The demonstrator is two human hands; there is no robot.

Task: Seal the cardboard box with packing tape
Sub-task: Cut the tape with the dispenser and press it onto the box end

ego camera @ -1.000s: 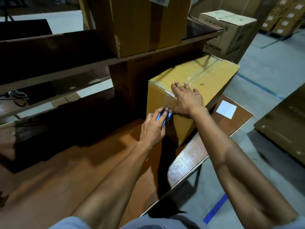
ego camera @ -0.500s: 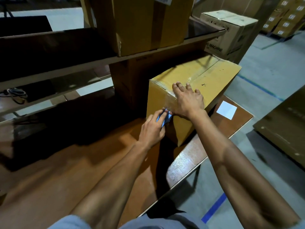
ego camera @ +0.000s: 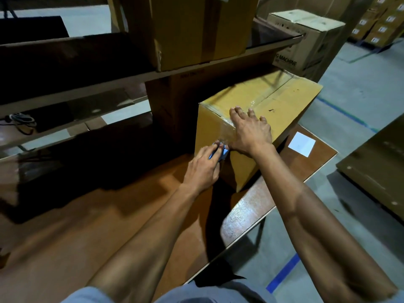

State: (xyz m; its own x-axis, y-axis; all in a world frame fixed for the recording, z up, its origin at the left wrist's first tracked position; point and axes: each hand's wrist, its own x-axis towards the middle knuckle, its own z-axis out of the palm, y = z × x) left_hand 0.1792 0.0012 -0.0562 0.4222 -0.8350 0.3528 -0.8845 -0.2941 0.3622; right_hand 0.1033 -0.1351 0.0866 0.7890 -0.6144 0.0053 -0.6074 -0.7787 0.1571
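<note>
The cardboard box (ego camera: 282, 106) is seen standing on the brown wooden table (ego camera: 247, 213), near its right edge and close against a taller carton behind it. A strip of clear packing tape (ego camera: 229, 131) is laid along the top seam and folded over the near top edge onto the front face. The right hand (ego camera: 251, 133) is pressed flat over that edge, palm down, with its fingers (ego camera: 236, 112) spread slightly apart and laid on the top panel, while the heel of the hand is held against the front face; nothing is gripped by it. The left hand (ego camera: 203, 169) is held just below and beside it, against the front face of the box, with its fingers (ego camera: 215, 149) pinched together around a small blue object (ego camera: 219, 153), most of which is hidden; what kind of tool it is cannot be told. The tips of the left fingers are brought up to the lower end of the tape, touching or nearly touching the right thumb. A white sheet (ego camera: 301, 144) is seen lying on the table to the right of the box, apart from it. A second brown carton (ego camera: 196, 29) is carried on the shelf (ego camera: 87, 82) above.
</note>
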